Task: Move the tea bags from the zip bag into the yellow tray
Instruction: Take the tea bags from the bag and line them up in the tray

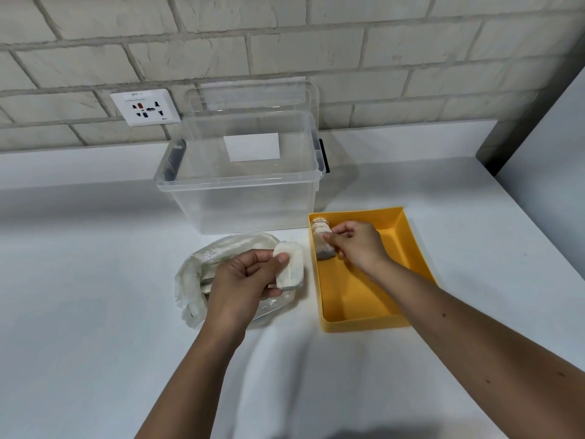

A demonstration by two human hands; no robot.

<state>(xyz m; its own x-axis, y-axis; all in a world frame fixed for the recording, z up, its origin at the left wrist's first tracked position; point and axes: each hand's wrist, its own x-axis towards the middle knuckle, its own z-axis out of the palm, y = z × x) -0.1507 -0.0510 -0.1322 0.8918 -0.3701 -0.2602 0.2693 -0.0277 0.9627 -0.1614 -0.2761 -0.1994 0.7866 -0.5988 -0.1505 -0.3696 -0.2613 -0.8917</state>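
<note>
Head view: your left hand [243, 280] pinches one tea bag [291, 267] betw. thumb and fingers, just above the zip bag [193, 280]. Your right hand [357, 245] pinches a second tea bag [326, 250] inside the yellow tray [357, 299], at near end of the row of tea bags [319, 226] along its left wall.

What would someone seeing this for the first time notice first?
The bright yellow tray, right of centre on the white counter, where the right hand pinches the near end of a row of tea bags along its left wall. Beside it the left hand holds a white tea bag over the crumpled zip bag. Behind both stands a large clear bin.
</note>
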